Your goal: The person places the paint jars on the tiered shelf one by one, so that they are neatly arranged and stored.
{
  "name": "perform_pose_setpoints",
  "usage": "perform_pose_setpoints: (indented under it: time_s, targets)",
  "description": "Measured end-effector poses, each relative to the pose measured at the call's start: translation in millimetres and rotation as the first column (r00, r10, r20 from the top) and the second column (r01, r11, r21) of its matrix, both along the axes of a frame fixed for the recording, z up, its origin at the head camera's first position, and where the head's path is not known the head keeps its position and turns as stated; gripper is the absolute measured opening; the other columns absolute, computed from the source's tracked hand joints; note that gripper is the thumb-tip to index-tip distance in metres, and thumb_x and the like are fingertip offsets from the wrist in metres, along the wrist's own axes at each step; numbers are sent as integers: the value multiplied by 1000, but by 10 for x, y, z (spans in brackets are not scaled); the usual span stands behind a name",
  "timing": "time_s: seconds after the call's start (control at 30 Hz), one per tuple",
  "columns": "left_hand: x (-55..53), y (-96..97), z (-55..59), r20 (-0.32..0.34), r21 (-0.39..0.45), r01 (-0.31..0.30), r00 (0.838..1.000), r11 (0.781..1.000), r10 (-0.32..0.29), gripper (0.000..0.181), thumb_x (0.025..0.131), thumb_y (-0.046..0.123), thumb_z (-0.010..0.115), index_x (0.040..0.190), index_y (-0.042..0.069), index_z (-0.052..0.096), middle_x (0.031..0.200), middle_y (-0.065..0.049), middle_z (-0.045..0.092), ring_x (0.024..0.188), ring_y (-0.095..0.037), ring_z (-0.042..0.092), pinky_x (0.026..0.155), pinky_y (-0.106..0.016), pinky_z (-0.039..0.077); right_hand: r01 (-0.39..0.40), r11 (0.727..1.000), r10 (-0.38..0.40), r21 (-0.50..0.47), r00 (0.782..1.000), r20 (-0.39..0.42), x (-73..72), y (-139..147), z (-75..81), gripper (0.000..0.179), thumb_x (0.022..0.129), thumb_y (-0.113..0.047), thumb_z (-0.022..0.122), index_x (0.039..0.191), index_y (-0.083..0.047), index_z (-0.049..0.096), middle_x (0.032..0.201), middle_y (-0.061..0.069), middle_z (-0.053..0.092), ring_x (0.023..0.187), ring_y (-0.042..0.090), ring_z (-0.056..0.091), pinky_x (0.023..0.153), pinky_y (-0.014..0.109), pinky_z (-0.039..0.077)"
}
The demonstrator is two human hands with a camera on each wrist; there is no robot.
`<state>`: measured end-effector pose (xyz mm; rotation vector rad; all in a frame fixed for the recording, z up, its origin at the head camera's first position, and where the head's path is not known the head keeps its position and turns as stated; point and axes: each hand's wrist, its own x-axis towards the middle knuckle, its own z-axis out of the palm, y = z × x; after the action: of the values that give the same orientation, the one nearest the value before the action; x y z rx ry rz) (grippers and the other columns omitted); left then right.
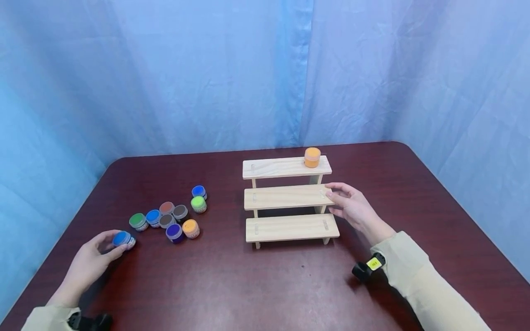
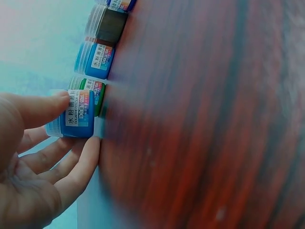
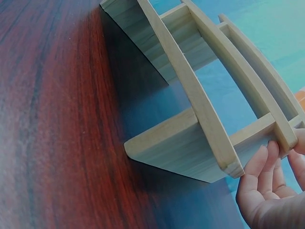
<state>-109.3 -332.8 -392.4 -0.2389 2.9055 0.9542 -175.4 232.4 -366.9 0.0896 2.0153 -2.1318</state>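
Observation:
At the left, my left hand (image 1: 93, 259) pinches a paint jar with a blue lid (image 1: 122, 239) between thumb and fingers. The left wrist view shows its blue body and printed label (image 2: 77, 109) facing the camera. To the right stands a three-step wooden display stand (image 1: 285, 228). My right hand (image 1: 354, 209) grips the right end of its middle step, fingers and thumb about the board; the right wrist view shows the fingers (image 3: 259, 174) at that end. An orange paint jar (image 1: 312, 157) sits upright on the top step, near its right end.
Several paint jars stand grouped beside my left hand, among them a green one (image 1: 138, 222), a purple one (image 1: 175, 233) and an orange one (image 1: 191, 228). A light green jar (image 1: 198, 204) stands near a dark blue one (image 1: 199, 192). Blue curtains (image 1: 207, 78) hang behind the dark table (image 1: 232, 285).

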Motion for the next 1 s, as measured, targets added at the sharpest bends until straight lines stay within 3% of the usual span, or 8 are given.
perform_pose_setpoints:
  time_s: [0.27,0.4,0.47,0.53,0.73,0.8,0.93,1.0]
  targets:
    - [-3,27,57,-100,2,-15,995,1000,15,63,92,41,59,132,-6,45,122,-35,52,110,-50,50,83,-60,47,-2,1000,2,-15,1000,-1,-7,18,-23,15,95,-14,56,104,-26,57,91,-10,59,83,4,58,72,22,51]
    - [33,36,92,-141,6,-40,989,999,40,59,90,39,62,130,-4,49,119,-32,55,109,-48,52,73,-31,54,-11,1000,11,-17,1000,-5,-5,8,-8,15,95,-14,56,105,-26,57,92,-10,59,84,5,57,72,22,51]
    - [50,37,105,-166,4,-47,985,999,47,57,90,36,64,129,-3,50,117,-31,57,107,-48,53,63,-15,49,-13,1000,12,-15,1000,-4,-3,3,-4,15,95,-14,56,105,-25,57,92,-10,59,84,5,57,72,22,50]
    - [60,32,112,-182,11,-50,982,999,51,56,89,34,65,128,-3,51,117,-31,57,106,-47,54,58,-7,41,-12,1000,12,-17,1000,-2,-2,0,-2,15,95,-13,55,105,-25,57,92,-10,59,85,5,57,71,22,50]
    - [59,-16,110,-214,5,-56,975,998,56,57,88,38,65,129,0,52,117,-27,58,99,-35,55,58,-7,43,-7,1000,7,-23,1000,-2,-2,-1,-6,16,95,-12,55,104,-26,58,90,-11,58,84,5,57,71,23,50]
    - [44,-39,93,-228,12,-67,971,998,67,57,87,39,66,129,1,53,117,-24,59,99,-27,55,60,-13,49,-7,1000,7,-24,1000,-5,-4,1,-11,16,95,-12,55,103,-26,58,90,-11,59,84,5,57,72,23,50]
    - [5,-86,49,-262,24,-71,962,997,75,57,86,41,68,128,4,54,115,-17,61,96,2,51,68,-18,52,-6,999,5,-31,1000,-6,-6,4,-16,16,95,-12,55,101,-27,59,90,-11,59,84,5,57,72,22,50]
    - [-11,-102,43,-261,27,-62,963,998,67,57,86,39,68,129,5,53,117,-18,61,94,7,47,72,-22,53,-5,999,5,-35,1000,-6,-5,3,-16,17,95,-12,55,101,-27,59,90,-10,59,84,5,57,72,22,50]
